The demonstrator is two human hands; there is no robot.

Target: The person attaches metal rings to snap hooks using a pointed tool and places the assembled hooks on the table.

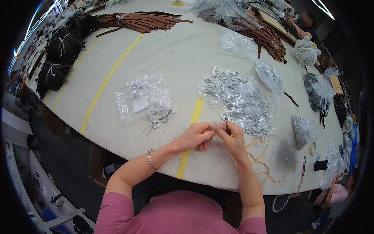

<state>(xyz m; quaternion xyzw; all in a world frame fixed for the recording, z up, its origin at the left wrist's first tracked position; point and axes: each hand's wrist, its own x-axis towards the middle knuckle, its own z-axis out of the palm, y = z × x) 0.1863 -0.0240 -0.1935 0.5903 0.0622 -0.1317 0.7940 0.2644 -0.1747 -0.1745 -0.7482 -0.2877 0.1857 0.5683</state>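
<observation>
My left hand [198,135] and my right hand [233,139] meet near the front of the table, both closed. Between their fingers is a crumpled piece of clear plastic [213,127], which looks like a small bag; its contents are hidden. A thin dark pointed tool [226,123] sticks up from my right hand's fingers. Just beyond lies a large heap of silver metal clasps [237,95], partly in clear plastic. To the left, a clear bag [128,95] with a white label lies flat, and several metal rings with clasps [159,116] rest at its lower corner.
An orange cord [255,160] loops beside my right forearm. Farther right are a filled clear bag [304,130], a tape roll [313,148] and a black spool [321,165]. Brown straps [144,22] and dark bundles [58,58] lie at the far left. A white fan [306,51] stands at the right edge.
</observation>
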